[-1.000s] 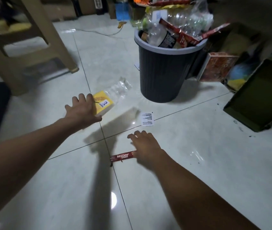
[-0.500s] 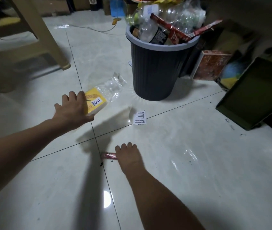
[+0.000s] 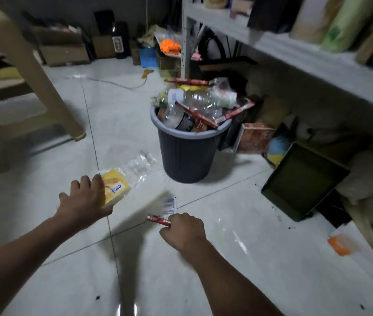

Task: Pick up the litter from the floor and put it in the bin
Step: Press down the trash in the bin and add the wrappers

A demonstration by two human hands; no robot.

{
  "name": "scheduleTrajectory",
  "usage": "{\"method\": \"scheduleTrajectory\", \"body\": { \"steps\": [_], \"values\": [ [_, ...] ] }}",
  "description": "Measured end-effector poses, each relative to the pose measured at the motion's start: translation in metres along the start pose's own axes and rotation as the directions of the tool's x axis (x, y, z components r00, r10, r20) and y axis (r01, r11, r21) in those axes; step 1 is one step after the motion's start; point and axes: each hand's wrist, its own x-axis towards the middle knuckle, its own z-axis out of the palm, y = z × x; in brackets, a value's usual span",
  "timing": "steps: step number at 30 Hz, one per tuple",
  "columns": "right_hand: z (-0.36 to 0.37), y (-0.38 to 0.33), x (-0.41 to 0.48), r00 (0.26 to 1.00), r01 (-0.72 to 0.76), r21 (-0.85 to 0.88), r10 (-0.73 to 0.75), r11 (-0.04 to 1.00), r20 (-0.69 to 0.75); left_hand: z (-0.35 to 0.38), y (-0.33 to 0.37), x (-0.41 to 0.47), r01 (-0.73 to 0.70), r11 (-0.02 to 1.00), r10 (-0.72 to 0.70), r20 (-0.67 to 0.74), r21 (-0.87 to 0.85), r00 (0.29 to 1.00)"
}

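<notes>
A red sachet (image 3: 158, 220) is pinched in the right grip (image 3: 183, 229), fingers curled round its end. A blurred paper slip (image 3: 169, 205) is seen just beyond it. The left grip (image 3: 85, 201) is held released, fingers spread, at the near edge of a yellow packet (image 3: 116, 187) on the floor (image 3: 238, 270). Further ahead, the overfull bin (image 3: 187, 156) is seen.
</notes>
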Motion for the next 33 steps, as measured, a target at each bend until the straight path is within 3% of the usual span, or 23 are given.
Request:
{"method": "scheduleTrajectory", "body": {
  "steps": [7, 17, 23, 28, 33],
  "values": [
    [-0.163, -0.010, -0.011, 0.986, 0.019, 0.013, -0.017, 1.000, -0.166, -0.126, 0.029, -0.007, -0.092, 0.995, 0.094, -0.076, 0.025, 0.993],
    [-0.308, 0.029, -0.047, 0.930, -0.026, 0.016, 0.030, 1.000, -0.368, -0.268, 0.092, -0.004, -0.151, 0.985, 0.129, -0.224, -0.085, 0.966],
    [-0.355, 0.042, -0.034, 0.895, -0.078, 0.037, 0.087, 0.996, -0.438, -0.303, 0.121, 0.017, -0.224, 0.964, 0.175, -0.296, -0.141, 0.939],
    [-0.359, 0.034, 0.006, 0.867, -0.131, 0.047, 0.137, 0.990, -0.478, -0.298, 0.121, 0.061, -0.284, 0.947, 0.248, -0.227, -0.146, 0.942],
    [-0.370, 0.035, 0.068, 0.814, -0.175, 0.239, 0.277, 0.955, -0.510, -0.290, 0.120, 0.127, -0.379, 0.915, 0.356, -0.161, -0.139, 0.920]
  ]
}}
